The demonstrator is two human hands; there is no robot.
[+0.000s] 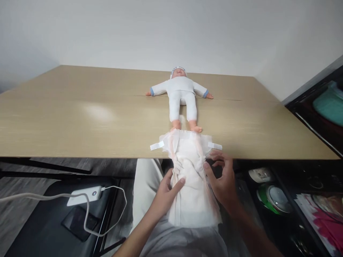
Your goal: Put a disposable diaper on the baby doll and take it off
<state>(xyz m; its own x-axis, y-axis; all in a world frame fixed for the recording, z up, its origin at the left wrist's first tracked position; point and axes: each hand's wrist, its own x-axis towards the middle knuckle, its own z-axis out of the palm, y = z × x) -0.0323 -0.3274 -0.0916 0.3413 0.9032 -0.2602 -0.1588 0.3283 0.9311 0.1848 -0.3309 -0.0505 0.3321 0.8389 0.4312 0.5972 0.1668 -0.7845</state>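
Note:
A white diaper (191, 178) lies unfolded, its top end with two tape tabs on the table's front edge and the rest hanging over my lap. My left hand (164, 194) pinches the gathered left side of the diaper with thumb and fingers. My right hand (222, 178) grips the right side, fingers curled at the leg frill. A baby doll (180, 96) in white clothes and a cap lies on its back on the light wooden table (80, 114), arms spread, feet just beyond the diaper's top end.
A white power bank (84, 195) with a white cable lies on a dark seat at lower left. Dark shelves at the right hold a teal cloth (328, 103), a green-rimmed round item (273, 198) and pink packets (325, 217). A white wall stands behind the table.

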